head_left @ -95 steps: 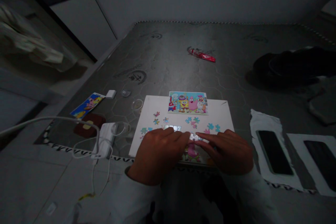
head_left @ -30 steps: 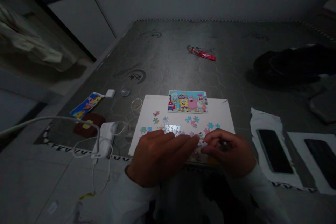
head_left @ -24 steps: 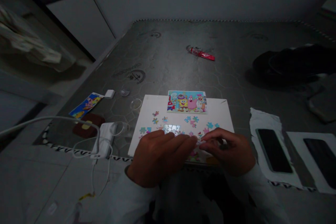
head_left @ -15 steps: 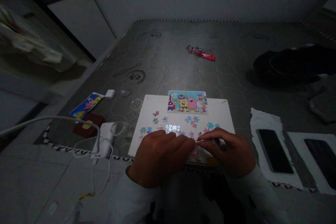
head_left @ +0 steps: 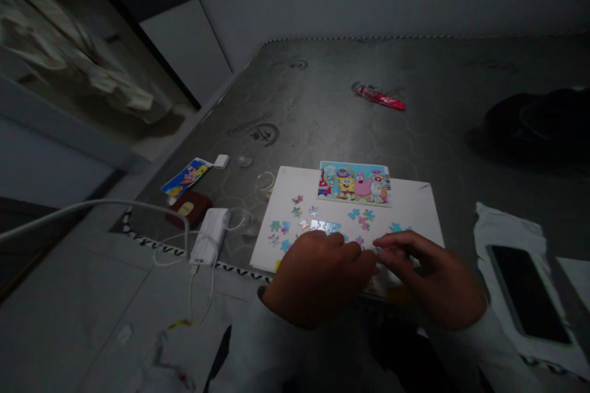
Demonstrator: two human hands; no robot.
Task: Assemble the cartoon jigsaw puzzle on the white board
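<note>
Because the left-hand grip (head_left: 318,279) and right-hand grip (head_left: 431,276) sat narrow, almost meeting, at the near edge of the white board (head_left: 426,196), a slip could have scattered the loose jigsaw pieces (head_left: 359,215) or split the assembled patch (head_left: 325,226); cannot tell if either held a piece.

You can't read any words or numbers here. On the grey hexagon-patterned surface (head_left: 262,134) you see a dark ring around a brush-style mark that looks like a written character, but it's too blurred to read. On the right edge of the cartoon picture card (head_left: 354,184) you get a narrow barcode-like strip (head_left: 388,183), too small to make out any digits, and the lettering, if any, on the blue cartoon card (head_left: 187,177) is just as illegible.
</note>
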